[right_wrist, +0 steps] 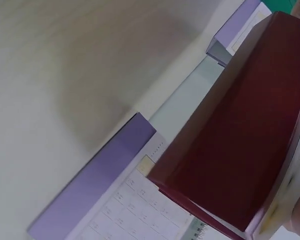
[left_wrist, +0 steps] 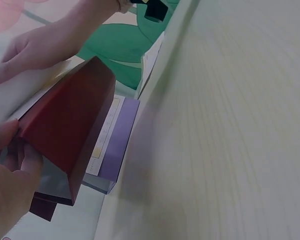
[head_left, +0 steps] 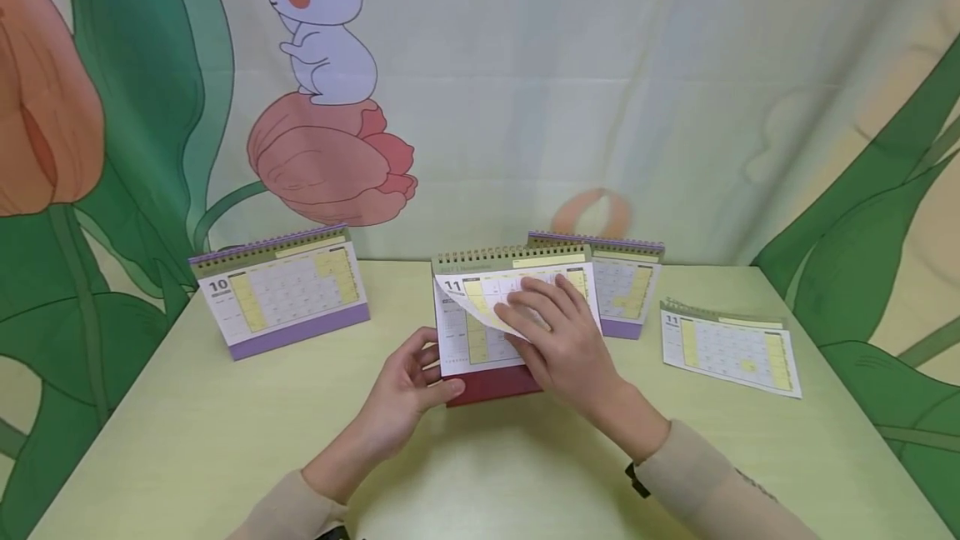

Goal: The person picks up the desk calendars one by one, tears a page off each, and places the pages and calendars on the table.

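A desk calendar with a red base (head_left: 491, 387) is held up over the table, showing a sheet marked 11. My left hand (head_left: 401, 394) grips its lower left corner, thumb on the front of the base and fingers behind. In the left wrist view the red base (left_wrist: 69, 115) shows its hollow end beside the left hand (left_wrist: 9, 195). With thumb under and fingers over, my right hand (head_left: 558, 344) pinches the front page (head_left: 467, 305), which curls up from its lower left. Another sheet shows beneath. The right wrist view has the red base (right_wrist: 235, 120) up close.
At the left stands a purple-based calendar (head_left: 300, 286) showing 10. Another purple-based calendar (head_left: 628, 273) stands behind the red one, partly hidden. A loose 11 calendar sheet (head_left: 731, 352) lies on the table (head_left: 480, 473) at the right. A printed curtain (head_left: 487, 148) hangs behind.
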`<state>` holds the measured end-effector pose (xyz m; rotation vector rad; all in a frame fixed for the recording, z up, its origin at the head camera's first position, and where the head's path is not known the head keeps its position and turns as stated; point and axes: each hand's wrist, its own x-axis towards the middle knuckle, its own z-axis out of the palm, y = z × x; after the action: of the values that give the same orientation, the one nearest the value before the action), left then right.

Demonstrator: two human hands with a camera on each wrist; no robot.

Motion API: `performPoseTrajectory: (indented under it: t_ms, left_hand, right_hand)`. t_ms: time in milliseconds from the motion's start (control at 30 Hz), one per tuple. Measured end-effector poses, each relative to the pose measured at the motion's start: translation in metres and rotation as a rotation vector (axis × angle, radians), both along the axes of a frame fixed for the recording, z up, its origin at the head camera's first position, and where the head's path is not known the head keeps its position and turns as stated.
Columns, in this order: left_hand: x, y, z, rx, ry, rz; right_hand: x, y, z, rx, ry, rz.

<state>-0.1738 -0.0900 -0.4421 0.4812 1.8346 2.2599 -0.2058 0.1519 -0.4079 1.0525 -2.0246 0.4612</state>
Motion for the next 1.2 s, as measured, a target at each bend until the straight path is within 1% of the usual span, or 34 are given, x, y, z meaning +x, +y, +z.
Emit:
performPoseTrajectory:
  t_ms: [167,333,500,633,700,767,867,1033,1100,1200]
  left_hand:
    - [-0.001,0.001,0.001,-0.003,0.006,-0.013]
    - [-0.002,0.001,0.002,-0.007,0.022,-0.022]
    - [-0.003,0.001,0.003,-0.020,0.041,-0.027]
    - [-0.004,0.001,0.002,-0.026,0.042,-0.029]
    - [-0.004,0.001,0.000,-0.034,0.041,-0.030]
    - [-0.004,0.001,-0.001,-0.054,0.043,-0.026]
    - [-0.005,-0.001,-0.002,-0.096,0.046,-0.008]
    - [-0.005,-0.001,-0.003,-0.128,0.040,0.003]
    - [-0.005,-0.001,-0.004,-0.130,0.040,0.006]
    - [-0.005,-0.001,-0.004,-0.132,0.055,0.013]
  right_hand:
    - [0.000,0.001,-0.003,-0.081,-0.108,0.057]
    - [0.000,0.001,-0.004,-0.138,-0.161,0.087]
    - [-0.001,0.001,-0.001,-0.236,-0.224,0.179]
    - [-0.001,0.005,0.000,-0.325,-0.313,0.258]
    - [-0.001,0.007,0.000,-0.370,-0.377,0.293]
    - [0.000,0.010,0.001,-0.403,-0.451,0.309]
    - [0.003,0.016,0.003,-0.445,-0.577,0.290]
    - [0.009,0.023,0.008,-0.492,-0.788,0.188]
    - [0.009,0.024,0.009,-0.511,-0.835,0.171]
    - [0.008,0.025,0.010,-0.559,-0.863,0.159]
